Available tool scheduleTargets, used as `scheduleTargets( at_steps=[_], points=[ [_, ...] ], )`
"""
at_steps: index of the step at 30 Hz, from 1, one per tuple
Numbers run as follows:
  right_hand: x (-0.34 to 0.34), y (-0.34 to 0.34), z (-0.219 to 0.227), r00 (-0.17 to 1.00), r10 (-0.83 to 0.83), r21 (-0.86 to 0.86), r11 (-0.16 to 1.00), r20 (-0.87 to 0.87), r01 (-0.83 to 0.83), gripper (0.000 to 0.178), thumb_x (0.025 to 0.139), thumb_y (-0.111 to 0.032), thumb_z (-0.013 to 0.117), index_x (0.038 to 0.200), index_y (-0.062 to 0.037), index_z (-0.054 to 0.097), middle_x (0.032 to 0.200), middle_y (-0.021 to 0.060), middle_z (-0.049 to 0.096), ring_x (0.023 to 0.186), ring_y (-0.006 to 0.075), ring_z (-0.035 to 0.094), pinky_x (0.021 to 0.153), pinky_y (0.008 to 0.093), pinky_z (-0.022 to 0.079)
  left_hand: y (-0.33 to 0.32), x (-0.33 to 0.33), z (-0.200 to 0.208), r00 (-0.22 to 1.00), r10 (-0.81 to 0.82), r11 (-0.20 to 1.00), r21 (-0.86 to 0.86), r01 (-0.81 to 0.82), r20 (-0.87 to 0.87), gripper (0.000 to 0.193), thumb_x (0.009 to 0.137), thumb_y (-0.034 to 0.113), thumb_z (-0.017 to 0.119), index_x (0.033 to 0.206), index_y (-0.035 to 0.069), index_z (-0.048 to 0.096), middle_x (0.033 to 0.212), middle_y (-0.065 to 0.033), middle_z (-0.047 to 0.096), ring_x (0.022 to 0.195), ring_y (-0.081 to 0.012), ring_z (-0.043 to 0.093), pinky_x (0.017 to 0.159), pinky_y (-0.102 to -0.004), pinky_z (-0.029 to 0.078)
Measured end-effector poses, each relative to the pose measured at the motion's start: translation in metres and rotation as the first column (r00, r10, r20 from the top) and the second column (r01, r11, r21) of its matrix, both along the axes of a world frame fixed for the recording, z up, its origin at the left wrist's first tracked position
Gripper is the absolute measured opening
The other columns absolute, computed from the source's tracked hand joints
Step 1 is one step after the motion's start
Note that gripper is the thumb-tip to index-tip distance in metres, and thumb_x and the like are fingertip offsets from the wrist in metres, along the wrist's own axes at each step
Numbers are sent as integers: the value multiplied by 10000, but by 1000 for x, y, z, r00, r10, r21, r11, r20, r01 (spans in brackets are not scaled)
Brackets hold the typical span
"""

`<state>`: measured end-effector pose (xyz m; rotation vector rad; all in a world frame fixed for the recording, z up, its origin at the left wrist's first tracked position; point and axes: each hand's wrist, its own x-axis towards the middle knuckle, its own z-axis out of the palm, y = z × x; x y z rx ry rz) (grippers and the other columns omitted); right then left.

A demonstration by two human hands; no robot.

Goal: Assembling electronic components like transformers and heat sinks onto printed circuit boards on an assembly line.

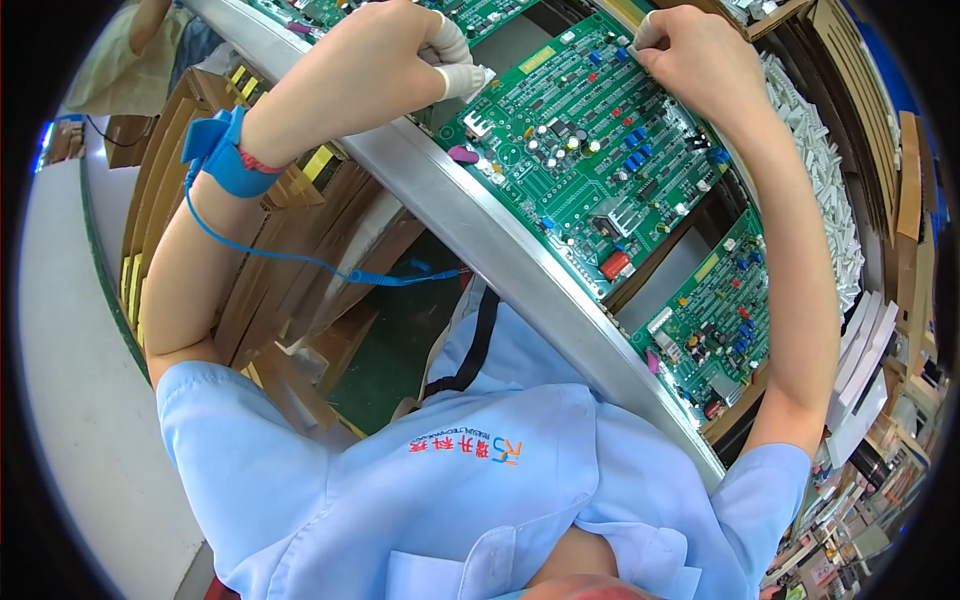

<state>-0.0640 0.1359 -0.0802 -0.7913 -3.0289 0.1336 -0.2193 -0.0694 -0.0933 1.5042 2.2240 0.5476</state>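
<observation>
Green circuit board (575,165) along the metal rail's (480,220) far edge, left hand (375,65) pinching a small white part (484,82) at the board's left edge, right hand (705,65) at its far edge, grip indeterminable.

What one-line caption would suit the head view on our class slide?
Left hand, with a blue wrist strap behind it, and right hand at a component-packed green circuit board.

1. You have two hands in view: left hand (365,65), right hand (700,60).
2. You wear at least two white finger cots (463,80) on the left.
3. You have three green circuit boards (545,192) before you.
4. You see three purple parts (463,154), one per board.
5. You wear one blue wrist strap (243,172).
6. Your heaped white pieces (815,165) are too many to count.
</observation>
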Motion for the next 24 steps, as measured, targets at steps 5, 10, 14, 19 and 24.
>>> scheduleTargets(
  at_steps=[5,10,14,19,24],
  points=[
    [18,39,-7,985,110,-206,969,-130,-135,195,827,-171,645,971,-74,734,904,114,713,828,243,677,759,353,517,6,6,5,999,-29,994,-108,27,-16,254,863,222,706,823,-29,703,683,-132,651,602,-205,595,616,-322,485],
    [55,38,-1,961,133,-221,957,-244,-188,275,906,-214,643,1113,-40,695,947,41,709,829,88,625,758,248,479,6,5,-1,994,-76,988,-138,66,-74,220,849,203,703,807,-13,707,692,-141,662,607,-236,619,619,-332,493],
    [88,33,-6,929,45,-333,926,-368,-177,230,870,-170,667,1046,-29,707,824,50,694,693,109,595,634,276,467,14,9,3,991,-99,976,-204,78,-93,215,835,201,710,802,-12,710,690,-142,665,609,-248,626,621,-340,497],
    [128,23,-9,949,-130,-447,894,-287,-13,234,874,-137,666,1070,-14,699,833,16,679,649,56,493,619,224,421,19,2,4,976,-177,942,-309,132,-123,257,849,232,710,815,-23,712,664,-142,643,589,-246,601,590,-344,477],
    [222,20,12,889,-312,-328,923,-334,200,231,913,-129,653,1122,-41,697,943,4,708,726,40,535,659,196,422,22,0,8,977,-171,962,-236,137,-127,343,907,289,660,813,-38,705,628,-143,606,547,-251,541,566,-356,449]
  ],
)
